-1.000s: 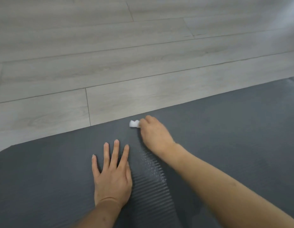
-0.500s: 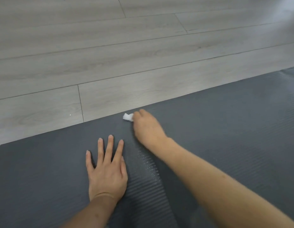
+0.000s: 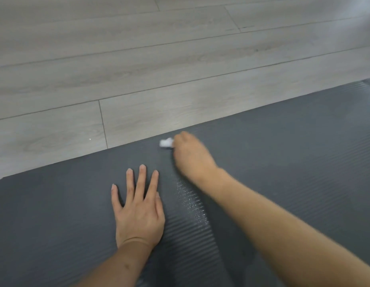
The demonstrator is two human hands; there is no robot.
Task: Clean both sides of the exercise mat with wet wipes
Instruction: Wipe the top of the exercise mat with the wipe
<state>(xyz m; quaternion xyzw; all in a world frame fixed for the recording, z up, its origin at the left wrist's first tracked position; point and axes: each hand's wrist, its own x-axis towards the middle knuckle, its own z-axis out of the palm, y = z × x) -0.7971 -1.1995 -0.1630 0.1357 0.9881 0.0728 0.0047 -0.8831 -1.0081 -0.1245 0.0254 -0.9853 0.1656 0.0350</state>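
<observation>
Both forearms are seen bare, with no sleeves worn as far as the frame's lower edge. The left hand [image 3: 138,214] and right hand [image 3: 192,156] are ungloved; short, unpainted nails are shown.

Dark grey ribbed mat [image 3: 283,162], white wipe [image 3: 165,143], pale grey wood-grain floor [image 3: 138,59]

Pale grey wood-look plank floor [image 3: 180,65], long boards with thin dark seams, soft daylight glare toward the far right corner
</observation>
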